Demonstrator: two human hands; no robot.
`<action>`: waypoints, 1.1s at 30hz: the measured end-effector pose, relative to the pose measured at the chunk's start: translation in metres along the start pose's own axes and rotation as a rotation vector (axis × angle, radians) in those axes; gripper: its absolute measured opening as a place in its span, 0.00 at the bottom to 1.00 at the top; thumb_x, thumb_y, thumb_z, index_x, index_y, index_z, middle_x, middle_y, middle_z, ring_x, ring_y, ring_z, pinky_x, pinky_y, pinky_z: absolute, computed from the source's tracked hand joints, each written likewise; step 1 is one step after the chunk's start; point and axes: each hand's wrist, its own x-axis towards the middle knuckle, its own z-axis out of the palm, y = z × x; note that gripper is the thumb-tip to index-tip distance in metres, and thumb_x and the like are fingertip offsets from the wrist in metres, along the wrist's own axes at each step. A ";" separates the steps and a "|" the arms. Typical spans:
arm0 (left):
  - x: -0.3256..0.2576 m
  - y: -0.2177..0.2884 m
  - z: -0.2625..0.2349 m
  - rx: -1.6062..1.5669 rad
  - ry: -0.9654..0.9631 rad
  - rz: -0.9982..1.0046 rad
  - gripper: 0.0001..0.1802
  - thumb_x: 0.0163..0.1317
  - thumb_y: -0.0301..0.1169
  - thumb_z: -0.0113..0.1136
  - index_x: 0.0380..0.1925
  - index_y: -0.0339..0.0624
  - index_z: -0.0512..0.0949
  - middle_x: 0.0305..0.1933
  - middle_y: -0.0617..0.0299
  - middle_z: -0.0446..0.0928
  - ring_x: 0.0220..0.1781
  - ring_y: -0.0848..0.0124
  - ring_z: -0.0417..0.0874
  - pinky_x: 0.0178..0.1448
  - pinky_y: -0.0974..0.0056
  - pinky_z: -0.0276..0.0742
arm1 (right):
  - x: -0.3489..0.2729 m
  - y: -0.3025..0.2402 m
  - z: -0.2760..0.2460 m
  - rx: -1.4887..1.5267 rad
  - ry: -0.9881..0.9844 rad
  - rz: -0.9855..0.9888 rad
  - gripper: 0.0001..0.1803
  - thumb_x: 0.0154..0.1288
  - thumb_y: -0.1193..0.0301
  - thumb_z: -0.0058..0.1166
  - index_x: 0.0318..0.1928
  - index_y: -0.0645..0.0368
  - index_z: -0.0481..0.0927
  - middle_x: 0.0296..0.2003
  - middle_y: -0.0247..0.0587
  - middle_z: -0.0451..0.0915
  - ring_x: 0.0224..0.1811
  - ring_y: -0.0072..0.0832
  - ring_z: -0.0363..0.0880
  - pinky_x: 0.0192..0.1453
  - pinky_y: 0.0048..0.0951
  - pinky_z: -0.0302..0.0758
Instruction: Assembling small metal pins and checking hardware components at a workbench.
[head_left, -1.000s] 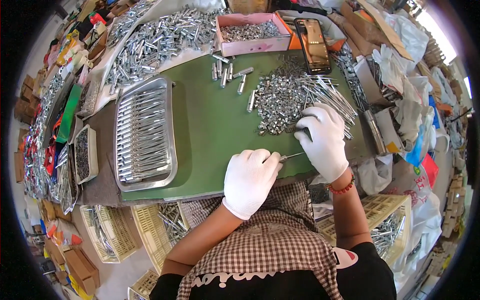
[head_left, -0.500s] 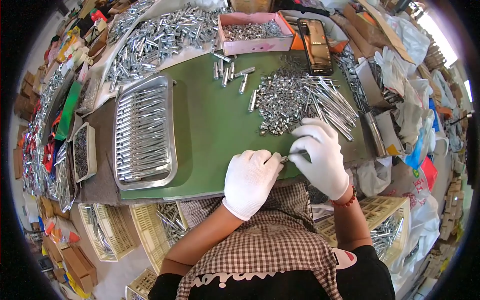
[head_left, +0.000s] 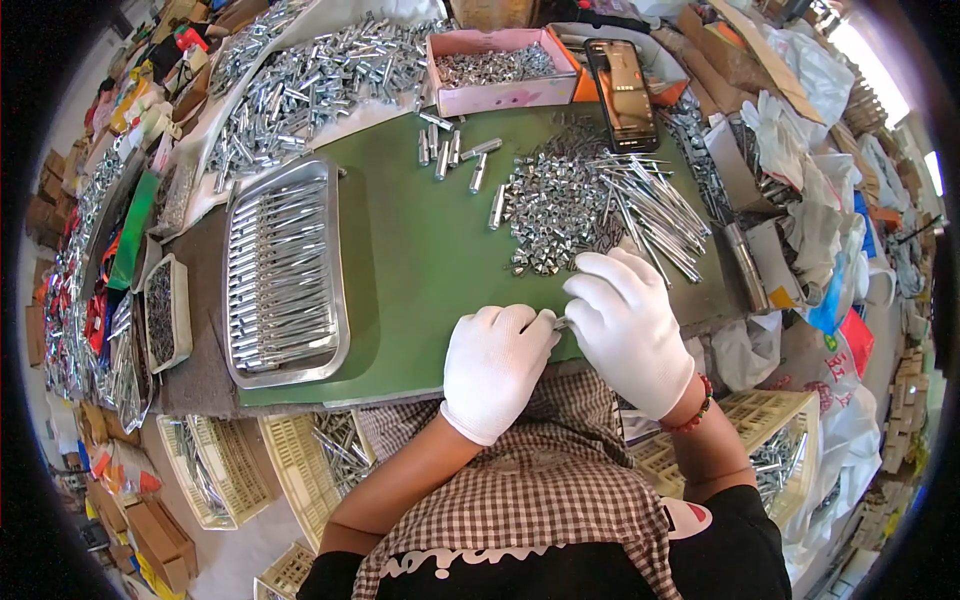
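Both hands wear white knit gloves and meet just over the near edge of the green work surface (head_left: 410,240). Between them the end of a small metal cylinder (head_left: 561,323) shows. My left hand (head_left: 498,365) is closed around it, hiding most of its length. Thumb and fingers of my right hand (head_left: 632,330) press together at the cylinder's exposed end; any smaller part there is hidden. Just beyond the right hand lie a heap of small shiny metal caps (head_left: 560,210) and a bundle of long thin metal rods (head_left: 660,215). Several metal sleeves (head_left: 442,160) lie loose farther back.
At the left stands a metal tray (head_left: 341,300) of rods laid in rows. Along the back are a large pile of metal sleeves (head_left: 340,85), a pink box (head_left: 500,97) of small parts and a phone (head_left: 622,95). Yellow crates (head_left: 300,465) with metal parts stand below the table edge.
My right hand has moved left against my left hand, its fingers closing in at the cylinder's end. My left hand stays nearly in place. The whole view has shifted slightly.
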 end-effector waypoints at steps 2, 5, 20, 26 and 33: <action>0.001 0.000 -0.001 0.006 -0.013 0.000 0.07 0.59 0.31 0.68 0.38 0.47 0.83 0.30 0.63 0.76 0.34 0.57 0.79 0.38 0.53 0.72 | 0.002 -0.001 0.000 0.010 0.012 -0.002 0.04 0.55 0.74 0.61 0.31 0.61 0.81 0.43 0.42 0.80 0.59 0.41 0.77 0.63 0.43 0.77; 0.002 0.000 -0.001 0.004 -0.019 -0.001 0.07 0.58 0.31 0.68 0.36 0.47 0.82 0.29 0.62 0.75 0.33 0.56 0.78 0.37 0.52 0.72 | 0.008 -0.004 -0.006 0.012 0.017 -0.010 0.05 0.56 0.73 0.61 0.31 0.62 0.80 0.41 0.43 0.79 0.56 0.41 0.77 0.62 0.41 0.76; 0.001 0.002 -0.001 0.050 -0.036 -0.015 0.08 0.58 0.32 0.69 0.36 0.47 0.83 0.30 0.63 0.75 0.35 0.57 0.79 0.39 0.52 0.72 | -0.011 0.000 0.014 0.160 0.037 0.155 0.10 0.53 0.77 0.67 0.36 0.54 0.82 0.42 0.35 0.83 0.51 0.39 0.83 0.64 0.44 0.77; 0.001 0.002 -0.002 0.014 -0.043 -0.025 0.09 0.58 0.32 0.69 0.39 0.46 0.84 0.31 0.62 0.76 0.35 0.56 0.79 0.40 0.52 0.72 | -0.015 0.005 0.024 0.274 0.121 0.162 0.14 0.50 0.79 0.65 0.38 0.53 0.81 0.35 0.35 0.83 0.41 0.39 0.83 0.53 0.41 0.78; 0.001 0.001 -0.003 0.005 -0.051 -0.024 0.10 0.58 0.31 0.69 0.39 0.45 0.85 0.31 0.61 0.76 0.35 0.55 0.79 0.40 0.51 0.72 | -0.010 -0.002 0.019 0.387 0.177 0.239 0.12 0.53 0.81 0.64 0.38 0.54 0.83 0.33 0.37 0.85 0.40 0.40 0.85 0.54 0.42 0.80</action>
